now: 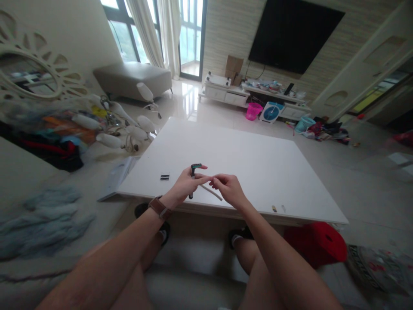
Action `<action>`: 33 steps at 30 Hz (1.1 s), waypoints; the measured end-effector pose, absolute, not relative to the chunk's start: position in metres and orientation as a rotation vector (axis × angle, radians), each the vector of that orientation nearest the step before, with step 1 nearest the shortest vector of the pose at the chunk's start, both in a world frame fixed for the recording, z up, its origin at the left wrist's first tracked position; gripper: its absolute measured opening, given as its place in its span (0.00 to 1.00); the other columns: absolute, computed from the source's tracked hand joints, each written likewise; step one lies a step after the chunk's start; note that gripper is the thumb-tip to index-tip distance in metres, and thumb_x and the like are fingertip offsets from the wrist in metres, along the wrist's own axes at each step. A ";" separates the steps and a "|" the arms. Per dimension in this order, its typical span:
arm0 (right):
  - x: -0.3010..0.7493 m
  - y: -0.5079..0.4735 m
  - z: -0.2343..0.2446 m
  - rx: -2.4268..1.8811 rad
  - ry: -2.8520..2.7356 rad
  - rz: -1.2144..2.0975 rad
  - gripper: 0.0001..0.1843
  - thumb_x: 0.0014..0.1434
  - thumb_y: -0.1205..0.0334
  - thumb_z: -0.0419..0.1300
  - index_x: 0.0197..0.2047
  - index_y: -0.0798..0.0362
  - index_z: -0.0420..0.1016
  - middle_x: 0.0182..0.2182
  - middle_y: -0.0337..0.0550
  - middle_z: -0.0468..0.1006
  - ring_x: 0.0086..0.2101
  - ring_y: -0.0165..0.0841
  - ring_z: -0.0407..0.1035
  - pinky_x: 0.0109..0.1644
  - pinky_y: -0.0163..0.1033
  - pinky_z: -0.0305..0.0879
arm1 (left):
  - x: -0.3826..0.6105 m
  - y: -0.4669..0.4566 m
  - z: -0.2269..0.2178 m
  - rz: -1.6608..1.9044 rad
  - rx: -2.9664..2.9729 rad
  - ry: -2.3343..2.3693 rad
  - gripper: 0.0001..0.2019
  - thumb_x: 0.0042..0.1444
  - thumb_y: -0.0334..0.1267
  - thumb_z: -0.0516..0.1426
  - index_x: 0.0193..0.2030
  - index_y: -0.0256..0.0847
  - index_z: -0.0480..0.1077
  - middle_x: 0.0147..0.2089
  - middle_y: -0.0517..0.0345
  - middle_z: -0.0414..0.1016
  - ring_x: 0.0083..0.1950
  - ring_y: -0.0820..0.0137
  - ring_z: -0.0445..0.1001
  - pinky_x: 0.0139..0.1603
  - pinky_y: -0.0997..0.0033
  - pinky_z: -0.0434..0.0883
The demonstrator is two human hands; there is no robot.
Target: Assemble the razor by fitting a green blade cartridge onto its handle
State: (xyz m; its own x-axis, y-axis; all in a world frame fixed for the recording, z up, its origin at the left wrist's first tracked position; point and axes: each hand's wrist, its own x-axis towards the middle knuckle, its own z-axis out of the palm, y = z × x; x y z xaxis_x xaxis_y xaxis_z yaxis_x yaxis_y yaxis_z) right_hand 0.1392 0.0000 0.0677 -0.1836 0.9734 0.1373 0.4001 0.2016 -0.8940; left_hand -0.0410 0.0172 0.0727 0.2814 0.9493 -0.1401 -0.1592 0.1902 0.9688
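Over the near edge of a white table [258, 163], my left hand [186, 186] is closed round a small dark tool with a black handle [192, 172], held upright. My right hand [227, 188] is beside it, fingertips pinched at the left forefinger. A thin pale stick [211, 192] lies on the table between and under the two hands. A small black piece [164, 176] lies on the table left of my left hand. A brown watch strap [159, 207] is on my left wrist.
Two tiny bits [274, 209] lie near the table's front right edge. A red stool [316, 243] stands under the right corner. A flat grey pad [116, 176] sits left of the table, with a chandelier [122, 125] on the floor behind. A TV unit and a pink bucket [253, 110] are far back.
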 end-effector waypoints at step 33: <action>0.139 -0.007 0.082 -1.259 -2.028 0.629 0.11 0.62 0.64 0.57 0.32 0.53 0.81 0.26 0.40 0.80 0.27 0.30 0.70 0.35 0.35 0.62 | -0.041 0.012 0.077 0.958 1.084 0.974 0.25 0.43 0.39 0.71 0.47 0.38 0.69 0.28 0.57 0.78 0.21 0.79 0.63 0.19 0.80 0.53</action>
